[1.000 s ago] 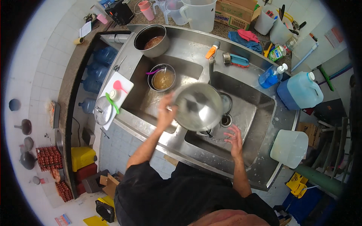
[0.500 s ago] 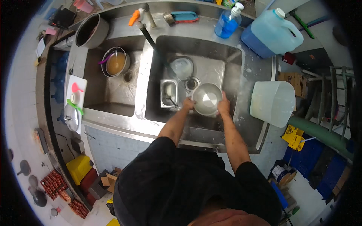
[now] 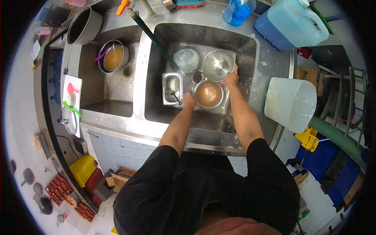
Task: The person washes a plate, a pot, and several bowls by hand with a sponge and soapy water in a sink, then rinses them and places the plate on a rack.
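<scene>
Inside the right-hand sink basin (image 3: 152,90), my right hand (image 3: 232,77) is closed on the near right rim of a shiny metal bowl (image 3: 217,66). Just nearer to me sits another round metal bowl (image 3: 209,94), its inside looking brownish. My left hand (image 3: 189,100) is off the held bowl, between the brownish bowl and a small rectangular steel pan (image 3: 167,94); its fingers are smeared and hard to read. A dark-handled utensil and something white lie in that pan. Behind it is a round, cloudy translucent container (image 3: 186,60), beside the drain (image 3: 197,77).
A dark green hose (image 3: 154,41) slants down into the basin. In the left basin stands a pot (image 3: 113,56) of tan liquid with a purple-handled utensil. A blue-liquid jug (image 3: 291,25) and a translucent tub (image 3: 290,102) flank the right side; a large pot (image 3: 85,26) is far left.
The metal bowl has moved away from me, and my left hand has let go of it. The brownish bowl now shows where the held one was. The view has shifted slightly.
</scene>
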A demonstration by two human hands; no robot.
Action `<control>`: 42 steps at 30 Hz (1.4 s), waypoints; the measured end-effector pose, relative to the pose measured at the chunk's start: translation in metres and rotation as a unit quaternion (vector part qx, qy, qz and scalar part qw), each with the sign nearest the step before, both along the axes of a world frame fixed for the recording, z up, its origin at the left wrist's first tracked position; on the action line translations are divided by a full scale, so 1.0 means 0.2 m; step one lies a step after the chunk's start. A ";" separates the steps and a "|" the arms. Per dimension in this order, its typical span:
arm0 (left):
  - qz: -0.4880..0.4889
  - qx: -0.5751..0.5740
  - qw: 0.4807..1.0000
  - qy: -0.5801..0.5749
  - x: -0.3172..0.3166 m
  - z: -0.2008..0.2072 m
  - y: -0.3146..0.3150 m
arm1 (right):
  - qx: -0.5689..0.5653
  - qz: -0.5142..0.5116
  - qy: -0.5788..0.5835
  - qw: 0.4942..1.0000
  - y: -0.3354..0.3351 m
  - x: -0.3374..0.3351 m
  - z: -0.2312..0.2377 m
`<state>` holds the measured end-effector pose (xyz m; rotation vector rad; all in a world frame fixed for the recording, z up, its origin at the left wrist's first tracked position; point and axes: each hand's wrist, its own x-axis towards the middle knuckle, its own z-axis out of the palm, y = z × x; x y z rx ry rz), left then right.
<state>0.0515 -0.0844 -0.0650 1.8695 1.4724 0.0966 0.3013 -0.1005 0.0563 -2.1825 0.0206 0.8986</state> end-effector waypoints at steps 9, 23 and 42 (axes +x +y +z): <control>0.018 -0.010 1.000 0.012 0.17 0.13 0.01 | -0.192 0.130 -0.121 0.965 -0.40 -0.18 -0.47; -0.090 -0.110 0.975 0.171 0.07 -0.13 0.01 | -0.253 0.256 -0.104 0.927 -0.41 -0.37 -0.18; 0.020 -0.089 0.994 -0.066 0.09 0.10 0.08 | 0.003 0.303 0.025 0.953 -0.05 -0.38 0.36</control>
